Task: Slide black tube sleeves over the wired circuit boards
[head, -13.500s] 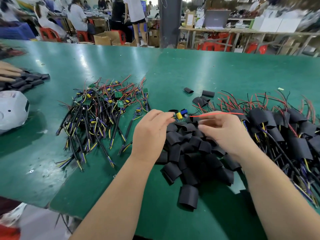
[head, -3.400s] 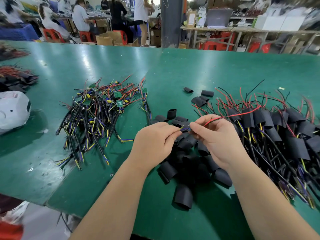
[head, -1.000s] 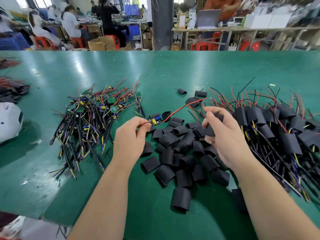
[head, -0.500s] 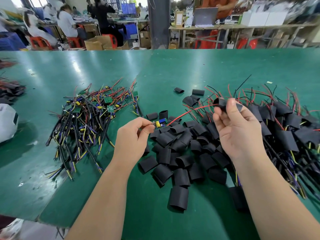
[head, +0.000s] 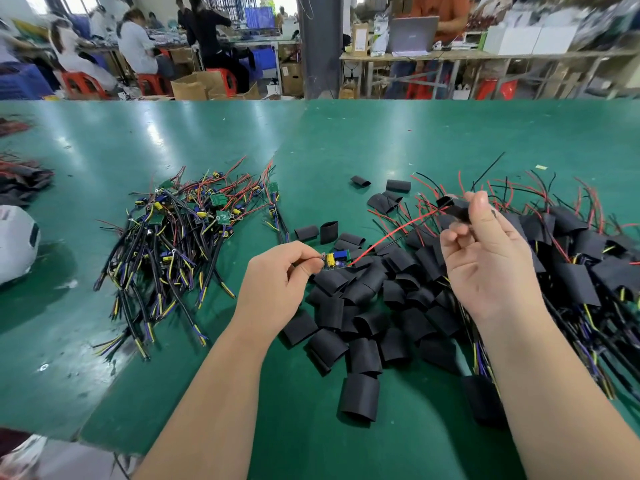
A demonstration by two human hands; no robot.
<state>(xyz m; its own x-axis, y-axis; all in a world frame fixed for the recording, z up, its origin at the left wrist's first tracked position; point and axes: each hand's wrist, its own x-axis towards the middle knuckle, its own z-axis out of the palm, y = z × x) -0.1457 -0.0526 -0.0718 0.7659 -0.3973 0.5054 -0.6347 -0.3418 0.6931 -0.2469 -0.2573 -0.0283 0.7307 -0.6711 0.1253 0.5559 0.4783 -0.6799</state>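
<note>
My left hand pinches a small circuit board with yellow and blue parts above the heap of loose black tube sleeves. The board's red wire and a black wire run up to the right. There my right hand pinches a black sleeve between thumb and forefinger at the wires' far end. A pile of bare wired boards lies to the left. Sleeved boards lie heaped on the right.
The green table stretches far ahead. A white rounded object sits at the left edge, with dark sleeved parts behind it. Two stray sleeves lie beyond the heap. People work at benches in the background.
My right hand has lifted a sleeve from the heap up and right to the wire ends. My left hand keeps pinching the board, now slightly nearer the heap.
</note>
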